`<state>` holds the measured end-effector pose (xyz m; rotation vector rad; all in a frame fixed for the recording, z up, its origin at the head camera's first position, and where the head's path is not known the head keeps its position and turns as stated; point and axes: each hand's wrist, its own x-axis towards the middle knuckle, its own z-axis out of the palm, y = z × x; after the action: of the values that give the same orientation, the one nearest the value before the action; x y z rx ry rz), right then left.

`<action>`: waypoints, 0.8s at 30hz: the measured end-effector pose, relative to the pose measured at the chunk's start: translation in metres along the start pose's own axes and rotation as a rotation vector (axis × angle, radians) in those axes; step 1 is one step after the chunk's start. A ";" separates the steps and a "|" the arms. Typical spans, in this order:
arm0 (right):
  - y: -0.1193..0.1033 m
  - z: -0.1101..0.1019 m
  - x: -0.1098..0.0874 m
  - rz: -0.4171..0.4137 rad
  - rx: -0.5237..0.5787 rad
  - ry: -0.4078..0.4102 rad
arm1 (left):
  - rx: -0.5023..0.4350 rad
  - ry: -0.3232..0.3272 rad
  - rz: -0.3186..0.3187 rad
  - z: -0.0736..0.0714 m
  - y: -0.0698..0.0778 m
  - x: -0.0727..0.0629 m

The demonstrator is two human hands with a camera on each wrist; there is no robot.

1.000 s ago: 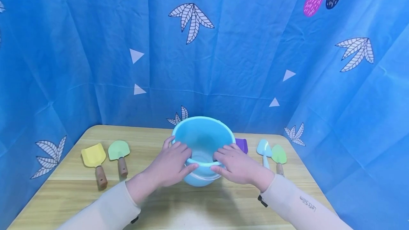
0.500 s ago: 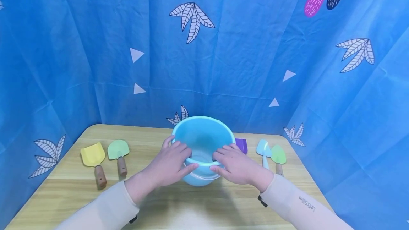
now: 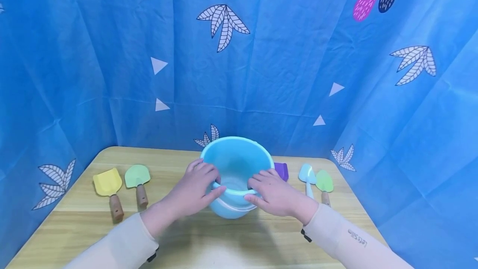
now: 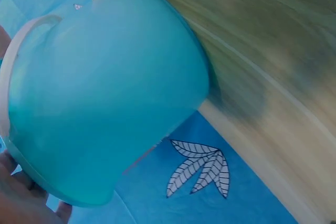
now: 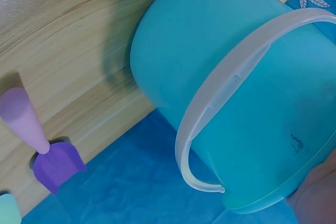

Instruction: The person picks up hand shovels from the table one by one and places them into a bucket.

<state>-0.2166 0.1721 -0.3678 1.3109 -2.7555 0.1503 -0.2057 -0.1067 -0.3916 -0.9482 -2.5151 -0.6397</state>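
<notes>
A light blue bucket [image 3: 239,163] stands upright at the middle of the table, its mouth facing up. My left hand [image 3: 196,188] grips the near left of its rim, fingers over the edge and thumb outside. On the near right, my right hand [image 3: 274,192] holds the rim the same way. The wrist views show the bucket's smooth outer wall [image 4: 115,77] and its white carrying handle [image 5: 231,77], folded down against the side. Behind my right hand, a purple toy shovel [image 3: 282,171] is partly hidden; its pink grip shows in the right wrist view.
On the wooden table [image 3: 175,159], a yellow shovel [image 3: 107,182] and a pale green shovel [image 3: 137,176] lie left. A light blue trowel [image 3: 307,173] and a green trowel [image 3: 324,181] lie right. A blue patterned curtain [image 3: 242,74] hangs around the back and sides.
My left hand has shifted slightly left along the bucket's rim, its thumb sliding outward. My right hand and the bucket stay nearly in place.
</notes>
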 end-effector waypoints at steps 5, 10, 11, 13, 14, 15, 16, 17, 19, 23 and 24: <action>0.000 -0.002 0.000 -0.001 -0.001 -0.003 | -0.058 0.064 -0.012 -0.002 -0.006 -0.001; -0.001 -0.002 0.001 -0.002 -0.007 -0.007 | -0.078 0.080 -0.041 -0.005 -0.010 -0.004; -0.001 -0.002 0.001 -0.004 -0.008 -0.007 | -0.080 0.086 -0.046 -0.005 -0.010 -0.005; 0.000 -0.001 0.001 -0.005 -0.012 -0.005 | -0.078 0.106 -0.054 -0.007 -0.012 -0.005; 0.000 -0.001 0.001 -0.006 -0.013 -0.004 | -0.078 0.117 -0.058 -0.008 -0.013 -0.006; 0.000 -0.001 0.001 -0.007 -0.014 -0.003 | -0.077 0.128 -0.062 -0.009 -0.014 -0.006; 0.000 -0.001 0.001 -0.007 -0.014 -0.003 | -0.079 0.139 -0.068 -0.010 -0.015 -0.007; 0.000 -0.001 0.001 -0.008 -0.013 -0.003 | -0.079 0.151 -0.075 -0.012 -0.016 -0.007; 0.001 0.000 0.001 -0.008 -0.012 -0.002 | -0.079 0.170 -0.095 -0.015 -0.018 -0.009; 0.001 -0.001 0.001 -0.009 -0.013 -0.003 | -0.073 0.201 -0.136 -0.021 -0.025 -0.013; 0.001 -0.001 0.001 -0.008 -0.013 -0.004 | -0.069 0.209 -0.143 -0.023 -0.026 -0.014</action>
<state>-0.2179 0.1720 -0.3669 1.3210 -2.7490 0.1295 -0.2100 -0.1432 -0.3870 -0.6881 -2.4016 -0.8288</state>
